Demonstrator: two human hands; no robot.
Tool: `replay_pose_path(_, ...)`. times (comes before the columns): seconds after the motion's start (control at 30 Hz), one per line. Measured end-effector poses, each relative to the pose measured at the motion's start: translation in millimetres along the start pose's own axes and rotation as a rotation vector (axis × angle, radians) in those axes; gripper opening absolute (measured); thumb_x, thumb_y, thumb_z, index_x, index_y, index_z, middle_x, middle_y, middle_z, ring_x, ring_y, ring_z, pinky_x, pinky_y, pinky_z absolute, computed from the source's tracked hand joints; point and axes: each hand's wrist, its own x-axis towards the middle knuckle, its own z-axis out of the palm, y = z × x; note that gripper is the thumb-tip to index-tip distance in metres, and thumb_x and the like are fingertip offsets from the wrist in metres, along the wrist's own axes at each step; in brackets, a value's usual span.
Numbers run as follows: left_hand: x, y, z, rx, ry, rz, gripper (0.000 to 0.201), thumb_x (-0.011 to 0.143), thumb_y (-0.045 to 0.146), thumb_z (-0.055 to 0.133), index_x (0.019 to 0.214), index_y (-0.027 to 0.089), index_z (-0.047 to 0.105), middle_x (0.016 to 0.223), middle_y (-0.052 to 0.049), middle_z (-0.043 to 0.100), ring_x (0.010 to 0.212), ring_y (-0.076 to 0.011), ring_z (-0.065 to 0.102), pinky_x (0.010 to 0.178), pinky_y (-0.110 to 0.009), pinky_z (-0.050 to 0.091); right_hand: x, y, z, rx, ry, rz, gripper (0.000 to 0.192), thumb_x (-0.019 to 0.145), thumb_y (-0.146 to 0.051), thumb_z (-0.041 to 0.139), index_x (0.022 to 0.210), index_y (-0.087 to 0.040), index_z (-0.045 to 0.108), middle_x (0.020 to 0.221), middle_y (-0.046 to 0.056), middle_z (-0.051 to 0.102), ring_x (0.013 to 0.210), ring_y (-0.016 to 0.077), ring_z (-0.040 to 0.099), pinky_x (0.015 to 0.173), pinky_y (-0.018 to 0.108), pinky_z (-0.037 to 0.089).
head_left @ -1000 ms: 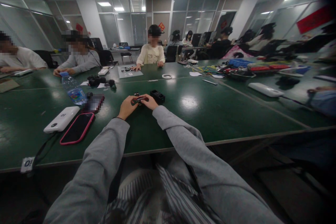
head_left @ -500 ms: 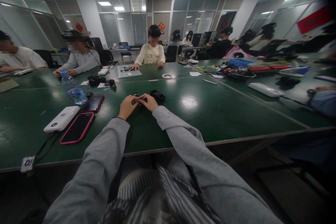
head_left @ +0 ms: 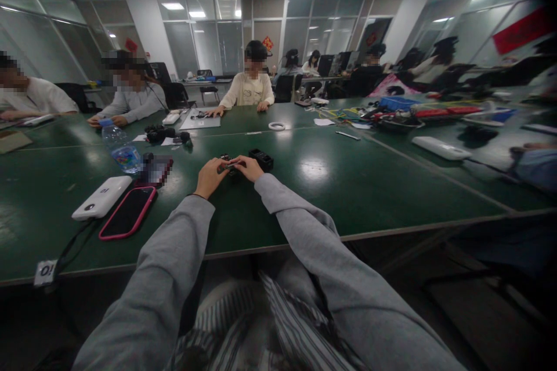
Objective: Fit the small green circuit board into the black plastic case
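Both my hands meet over the green table (head_left: 313, 208) and pinch a small, thin, greyish piece (head_left: 229, 166) between them; its kind is too small to make out. My left hand (head_left: 209, 177) has its fingers closed on the left end. On the other end, the thumb and fingers of my right hand (head_left: 249, 168) are pressed together. Just beyond the right hand lies a black box-like object with compartments (head_left: 261, 159). Small dark parts behind the fingers are mostly hidden.
To the left are a pink-cased phone (head_left: 128, 213), a white power bank (head_left: 102, 197) with a cable and a water bottle (head_left: 122, 148). Ahead lie a tape roll (head_left: 277, 126) and a metal rod (head_left: 347, 135). A person (head_left: 252, 87) sits opposite with a grey board (head_left: 200, 120).
My hands stay almost in place, still pinching the small piece, with slight finger shifts. Across the table, the person's grey board has slid to the left along with that person's hand.
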Motion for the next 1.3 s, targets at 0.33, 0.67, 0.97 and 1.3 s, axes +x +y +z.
replay_pose_path(0.33,0,0,-0.1,0.020,0.000,-0.003,0.019,0.079,0.025,0.062,0.098,0.024,0.065,0.087,-0.003,0.063,0.080,-0.0182,0.057,0.071,-0.029,0.043,-2,-2,1,-0.004,-0.007,-0.009,0.027,0.077,-0.010,0.061,0.103,-0.018,0.066,0.087,0.002,0.067,0.080,0.0135,0.061,0.081,0.028,0.048)
replay_pose_path(0.67,2,-3,3.3,0.025,0.004,0.025,0.018,0.080,0.026,0.060,0.097,0.024,0.064,0.089,-0.004,0.064,0.083,-0.0190,0.058,0.073,-0.030,0.044,-5,0,11,-0.140,0.095,-0.046,0.020,0.078,-0.033,0.068,0.095,-0.022,0.062,0.086,0.001,0.062,0.079,0.0146,0.058,0.074,0.027,0.046)
replay_pose_path(0.97,3,-4,3.9,0.048,0.000,0.036,0.016,0.080,0.028,0.061,0.096,0.025,0.064,0.088,-0.004,0.064,0.082,-0.0187,0.058,0.073,-0.030,0.044,-3,0,5,-0.013,0.039,-0.022,0.016,0.081,-0.018,0.063,0.096,-0.022,0.065,0.090,0.000,0.067,0.083,0.0139,0.063,0.081,0.028,0.049)
replay_pose_path(1.3,1,1,0.0,0.061,0.004,0.040,0.016,0.082,0.030,0.061,0.096,0.025,0.065,0.086,-0.003,0.063,0.081,-0.0185,0.057,0.071,-0.029,0.043,0,7,2,0.024,0.004,-0.019,0.025,0.080,-0.008,0.058,0.099,-0.022,0.066,0.099,0.000,0.068,0.092,0.0136,0.063,0.090,0.030,0.047)
